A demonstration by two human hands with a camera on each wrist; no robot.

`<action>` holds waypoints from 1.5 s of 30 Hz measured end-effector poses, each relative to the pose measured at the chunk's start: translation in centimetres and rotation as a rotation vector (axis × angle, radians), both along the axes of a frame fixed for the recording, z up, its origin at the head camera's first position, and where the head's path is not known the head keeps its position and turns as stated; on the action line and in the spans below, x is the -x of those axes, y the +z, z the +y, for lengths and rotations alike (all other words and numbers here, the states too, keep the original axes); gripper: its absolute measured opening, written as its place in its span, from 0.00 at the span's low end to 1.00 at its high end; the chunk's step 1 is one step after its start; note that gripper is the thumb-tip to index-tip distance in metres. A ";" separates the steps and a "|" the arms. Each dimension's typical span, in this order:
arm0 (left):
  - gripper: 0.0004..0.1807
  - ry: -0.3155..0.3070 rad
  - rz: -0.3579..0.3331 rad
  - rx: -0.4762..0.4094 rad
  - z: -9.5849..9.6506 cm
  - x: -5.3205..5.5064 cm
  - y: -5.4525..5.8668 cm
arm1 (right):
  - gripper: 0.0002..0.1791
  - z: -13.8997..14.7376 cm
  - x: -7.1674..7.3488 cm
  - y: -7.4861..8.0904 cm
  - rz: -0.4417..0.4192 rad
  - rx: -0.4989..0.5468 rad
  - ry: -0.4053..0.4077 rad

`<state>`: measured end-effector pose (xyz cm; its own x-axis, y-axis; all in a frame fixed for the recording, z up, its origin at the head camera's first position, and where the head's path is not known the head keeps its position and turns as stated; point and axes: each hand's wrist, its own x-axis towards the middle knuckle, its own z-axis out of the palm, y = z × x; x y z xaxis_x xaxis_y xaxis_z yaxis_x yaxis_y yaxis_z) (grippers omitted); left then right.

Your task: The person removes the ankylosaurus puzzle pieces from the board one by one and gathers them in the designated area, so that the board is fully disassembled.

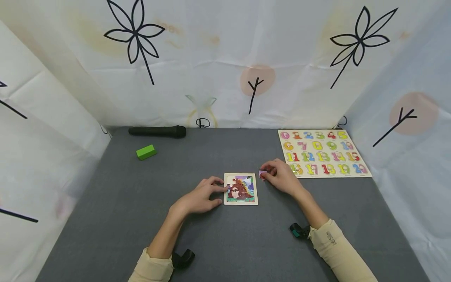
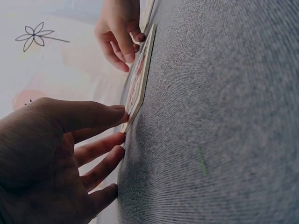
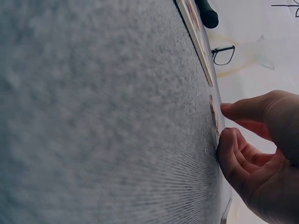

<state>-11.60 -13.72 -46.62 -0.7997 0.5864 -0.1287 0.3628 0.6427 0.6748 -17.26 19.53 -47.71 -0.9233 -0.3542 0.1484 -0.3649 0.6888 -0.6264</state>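
Observation:
A small square jigsaw puzzle [image 1: 240, 203] in a pale wooden frame lies on the grey table, with a brown and green dinosaur-like picture and a bare pale patch at upper left. My left hand [image 1: 201, 196] rests at its left side, one fingertip over the frame, the other fingers loosely spread in the left wrist view. Right of the frame lies a small purple and red puzzle piece [image 1: 262, 172]. My right hand [image 1: 282, 176] holds it at its edges between thumb and curled fingers; the right wrist view shows the piece [image 3: 214, 112] flat near the tabletop.
A number puzzle board [image 1: 329, 175] lies at the back right, just beyond my right hand. Toward the back left are a black microphone-like cylinder [image 1: 155, 132] and a green block [image 1: 146, 152]. White printed cloth [image 1: 218, 51] encloses the table's back and sides.

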 end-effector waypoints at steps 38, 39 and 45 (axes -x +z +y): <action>0.25 0.028 0.097 -0.020 0.7 -0.5 -0.9 | 0.10 -6.3 -1.2 0.3 -0.160 0.074 0.225; 0.25 0.030 0.079 -0.013 0.8 -0.8 -0.1 | 0.10 -6.3 -1.1 0.4 -0.163 0.075 0.228; 0.27 0.059 0.024 0.039 1.4 -1.1 1.0 | 0.13 -6.2 -0.9 0.6 -0.169 0.072 0.241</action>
<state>-10.51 -12.30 -45.65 -0.8357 0.5334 -0.1307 0.3398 0.6892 0.6400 -16.39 13.36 -47.07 -0.8277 -0.5602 0.0328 -0.3991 0.5467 -0.7361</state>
